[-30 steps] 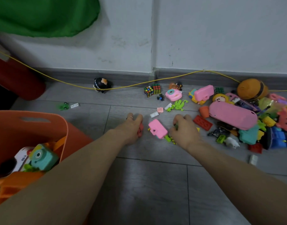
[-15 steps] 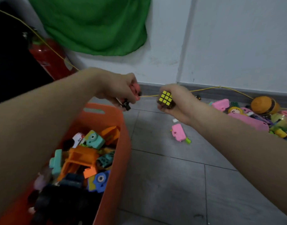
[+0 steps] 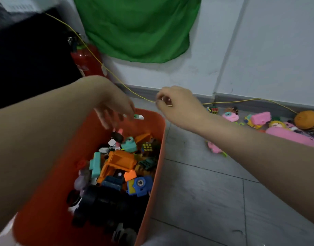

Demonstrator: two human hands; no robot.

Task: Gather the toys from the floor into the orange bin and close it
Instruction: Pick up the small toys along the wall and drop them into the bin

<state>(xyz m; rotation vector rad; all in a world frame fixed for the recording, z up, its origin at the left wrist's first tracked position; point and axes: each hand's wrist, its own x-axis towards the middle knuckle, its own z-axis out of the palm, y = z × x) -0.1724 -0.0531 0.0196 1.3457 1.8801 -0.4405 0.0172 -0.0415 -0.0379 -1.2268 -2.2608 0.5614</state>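
Head view shows the left hand [image 3: 115, 108] spread open over the orange bin [image 3: 162, 137], and the right hand [image 3: 175, 103] loosely curled, its contents unclear, so it should clear the rim before returning to the toys on the floor [image 3: 259, 119].

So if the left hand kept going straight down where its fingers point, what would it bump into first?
Most likely the small black and pink toy lying on top of the pile in the orange bin. The left hand hangs open right above it with fingers pointing down, though depth is hard to judge.
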